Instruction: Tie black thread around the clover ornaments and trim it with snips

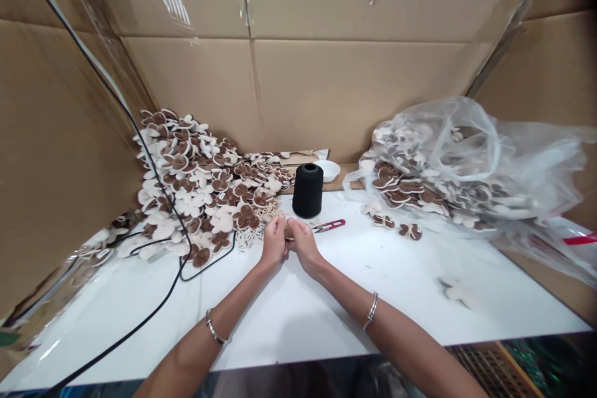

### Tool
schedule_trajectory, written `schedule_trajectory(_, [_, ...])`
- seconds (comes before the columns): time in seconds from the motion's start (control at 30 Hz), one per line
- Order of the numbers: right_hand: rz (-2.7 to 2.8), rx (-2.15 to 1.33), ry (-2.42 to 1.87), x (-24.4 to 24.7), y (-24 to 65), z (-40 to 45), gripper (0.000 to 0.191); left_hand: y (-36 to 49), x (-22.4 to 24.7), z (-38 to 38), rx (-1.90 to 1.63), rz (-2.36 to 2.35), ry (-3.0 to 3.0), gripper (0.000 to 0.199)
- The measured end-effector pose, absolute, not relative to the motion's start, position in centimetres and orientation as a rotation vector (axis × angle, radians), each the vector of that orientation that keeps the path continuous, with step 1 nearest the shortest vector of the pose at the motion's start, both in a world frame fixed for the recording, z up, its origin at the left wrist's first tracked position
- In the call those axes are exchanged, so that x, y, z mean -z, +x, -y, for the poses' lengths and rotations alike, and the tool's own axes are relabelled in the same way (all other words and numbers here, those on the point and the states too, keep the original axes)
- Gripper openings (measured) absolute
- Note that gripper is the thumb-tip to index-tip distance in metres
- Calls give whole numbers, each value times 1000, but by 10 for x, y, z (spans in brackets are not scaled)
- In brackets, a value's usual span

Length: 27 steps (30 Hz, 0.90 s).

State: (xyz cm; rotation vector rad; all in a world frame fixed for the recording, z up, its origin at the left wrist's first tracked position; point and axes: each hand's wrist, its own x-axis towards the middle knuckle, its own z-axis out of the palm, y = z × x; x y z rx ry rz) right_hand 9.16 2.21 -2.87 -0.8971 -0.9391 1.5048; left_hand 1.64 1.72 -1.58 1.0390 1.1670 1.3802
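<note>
From where I stand, a big heap of brown and white flower-shaped pieces [186, 174] leans up to the left of the black cone of thread [308, 191], with a black cable [190, 247] looping down past it. Between heap and cone, small pale bits [247, 239] are strewn over the white table [396, 273].

Just on the near side of the cone, the two hands meet. The left hand [275, 239] is nearly closed, fingers curled in and pinching a small brown piece [290, 231]; the right hand [301, 239] is closed on the same piece from its other side. The fingers hide most of it, so I can't tell whether it carries a tie.

A white bowl [328, 170] sits behind the cone, to its right. The red-handled snips [332, 225] lie to the cone's near right, held by neither hand.

Further right of the cone are two brown pieces with pale ties [410, 232] across their middles; those look done to me. Beyond them, a clear plastic bag [508, 143] spreads over another pile of pieces [398, 189], and a blurred white piece [457, 291] shows nearer the front edge. By my reckoning the left heap is largely undone, but how many in the right pile are finished, I can't say.
</note>
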Motion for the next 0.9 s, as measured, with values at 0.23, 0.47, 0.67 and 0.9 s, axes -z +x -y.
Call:
schedule_trajectory(0.23, [1015,-1408,-926,33,94,-27,39,22,19,-21,-1421,-1064,900,40])
schedule_trajectory(0.47, [1158,-1270,-956,39,97,-29,42,25,19,-24,-1426,-1021,843,42])
schedule_trajectory(0.67, [1228,-1198,-967,37,99,-27,41,25,15,-23,-1406,-1012,793,41])
schedule_trajectory(0.9, [1260,-1151,-986,33,100,-25,40,24,18,-25,-1386,-969,762,41])
